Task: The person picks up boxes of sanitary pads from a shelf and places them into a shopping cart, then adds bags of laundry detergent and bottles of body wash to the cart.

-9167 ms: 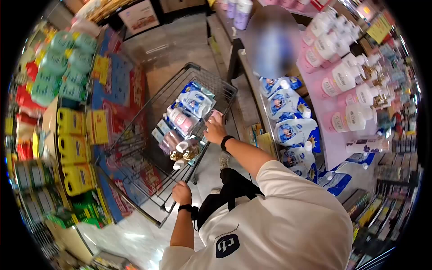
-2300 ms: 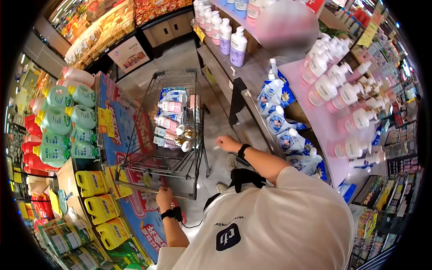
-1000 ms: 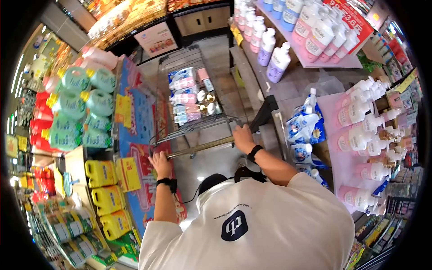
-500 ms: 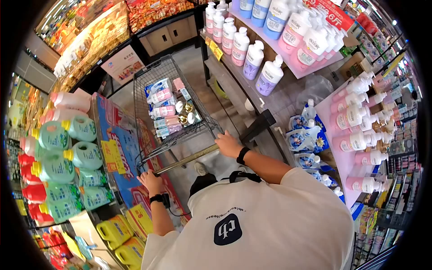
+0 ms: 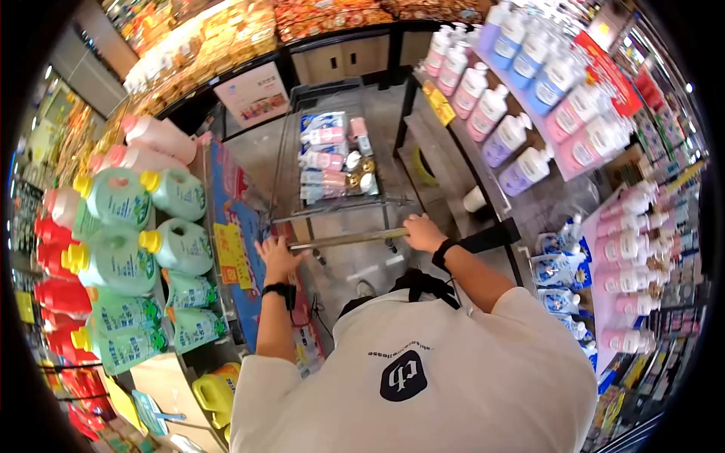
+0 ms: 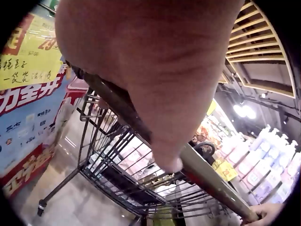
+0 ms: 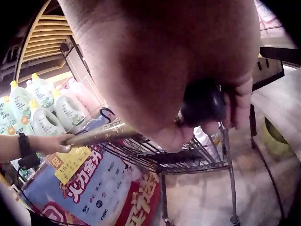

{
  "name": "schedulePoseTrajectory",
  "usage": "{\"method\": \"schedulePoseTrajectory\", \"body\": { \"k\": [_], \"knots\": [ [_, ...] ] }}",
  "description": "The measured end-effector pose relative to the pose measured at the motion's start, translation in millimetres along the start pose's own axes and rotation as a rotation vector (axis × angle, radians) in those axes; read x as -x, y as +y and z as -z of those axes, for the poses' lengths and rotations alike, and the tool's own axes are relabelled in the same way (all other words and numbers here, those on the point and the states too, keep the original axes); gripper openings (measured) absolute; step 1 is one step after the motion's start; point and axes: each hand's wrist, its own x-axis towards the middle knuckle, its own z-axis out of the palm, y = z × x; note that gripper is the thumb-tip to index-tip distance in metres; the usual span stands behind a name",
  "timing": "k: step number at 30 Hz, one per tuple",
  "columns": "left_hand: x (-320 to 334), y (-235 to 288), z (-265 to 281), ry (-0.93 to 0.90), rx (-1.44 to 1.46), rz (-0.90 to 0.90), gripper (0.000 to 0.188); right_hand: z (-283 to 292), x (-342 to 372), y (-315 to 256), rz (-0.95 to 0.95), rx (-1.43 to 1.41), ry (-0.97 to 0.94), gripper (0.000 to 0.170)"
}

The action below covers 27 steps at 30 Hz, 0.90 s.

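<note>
Both hands are at the handle (image 5: 347, 239) of a wire shopping cart (image 5: 302, 205). My left hand (image 5: 279, 260) rests on the handle's left end, fingers spread forward and thumb out to the side. My right hand (image 5: 424, 234) grips the right end; in the right wrist view its fingers wrap round the black end cap (image 7: 204, 101). Inside the cart, in the head view, lie pink-and-white bottles (image 5: 323, 161), bottles with gold caps (image 5: 368, 166) and a pink box (image 5: 358, 125). The left wrist view shows the left palm (image 6: 155, 84) over the bar, covering its fingers.
Green detergent jugs (image 5: 113, 196) and yellow jugs (image 5: 217, 392) line the left display. On the right, pump bottles (image 5: 504, 140) stand on a shelf, with blue-and-white pouches (image 5: 559, 268) nearer. A dark shelf beam (image 5: 487, 236) juts close to my right hand. Snack bins (image 5: 332, 19) lie ahead.
Earlier the right hand reached into the cart over the goods, then moved back to the handle. The cart now points straighter ahead and the shelves have shifted backwards past it.
</note>
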Motion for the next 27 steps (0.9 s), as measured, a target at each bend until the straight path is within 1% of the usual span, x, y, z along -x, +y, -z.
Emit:
{"method": "schedulePoseTrajectory", "body": {
  "k": [2, 3, 5, 6, 8, 9, 10, 12, 13, 14, 15, 16, 17, 18, 19, 20, 21, 22, 23, 24, 25, 26, 27],
  "knots": [
    [-20, -9, 0, 0.042, 0.056, -0.088, 0.075, -2, -15, 2, 0.005, 0.004, -0.015, 0.022],
    [-32, -13, -1, 0.046, 0.057, -0.07, 0.075, 0, -22, 3, 0.002, -0.007, -0.024, 0.023],
    [-52, -18, -4, -0.05, 0.077, 0.001, 0.068, 1, -35, 9, 0.018, -0.025, -0.054, 0.025],
    [-63, -20, -5, -0.051, 0.078, 0.017, 0.068, 6, -43, 8, 0.03, -0.022, -0.064, 0.025],
    [-84, -23, -5, -0.092, -0.011, 0.015, 0.066, 15, -56, 7, 0.016, -0.036, -0.139, 0.025],
    [-95, -25, -4, -0.12, -0.028, 0.029, 0.066, 9, -66, 14, 0.043, -0.014, -0.123, 0.028],
    [-102, -26, -3, -0.121, -0.032, 0.028, 0.066, 7, -73, 16, 0.044, -0.019, -0.122, 0.028],
    [-127, -25, -3, -0.126, -0.041, 0.039, 0.064, 18, -89, 20, 0.011, -0.031, -0.204, 0.033],
    [-140, -26, -2, -0.143, -0.028, 0.054, 0.062, 26, -98, 22, 0.009, -0.029, -0.193, 0.033],
    [-153, -31, -2, -0.138, -0.028, 0.049, 0.062, 33, -104, 20, 0.072, -0.069, -0.242, 0.034],
    [-182, -35, -5, -0.113, 0.001, 0.034, 0.059, 41, -124, 29, 0.136, -0.112, -0.291, 0.034],
    [-198, -40, -8, -0.089, 0.03, 0.023, 0.057, 44, -135, 32, 0.135, -0.115, -0.29, 0.034],
    [-214, -38, -1, -0.137, -0.015, 0.039, 0.054, 46, -146, 35, 0.174, -0.143, -0.304, 0.035],
    [-227, -45, -15, -0.155, -0.031, 0.04, 0.054, 46, -156, 36, 0.216, -0.188, -0.324, 0.035],
    [-243, -52, -30, 0.062, -0.081, -0.026, 0.052, 49, -166, 36, 0.196, -0.196, -0.333, 0.034],
    [-254, -49, -28, 0.271, -0.13, -0.095, 0.05, 47, -179, 36, 0.192, -0.218, -0.332, 0.034],
    [-265, -45, -28, 0.308, -0.197, -0.115, 0.052, 45, -191, 37, 0.211, -0.25, -0.349, 0.034],
    [-269, -34, -34, 0.293, -0.204, -0.119, 0.052, 43, -203, 39, 0.232, -0.277, -0.367, 0.035],
    [-274, -13, -35, 0.452, -0.081, 0.039, 0.062, 53, -213, 35, 0.237, -0.28, -0.382, 0.035],
    [-282, -3, -39, 0.611, 0.044, 0.197, 0.073, 56, -226, 36, 0.236, -0.288, -0.383, 0.035],
    [-292, -11, -76, 0.584, 0.344, 0.404, 0.095, 56, -240, 37, 0.207, -0.328, -0.453, 0.04],
    [-296, -9, -87, 0.463, 0.432, 0.409, 0.093, 56, -252, 35, 0.173, -0.36, -0.518, 0.046],
    [-300, -16, -92, 0.451, 0.425, 0.413, 0.093, 55, -258, 35, 0.171, -0.371, -0.527, 0.046]
  ]
}}
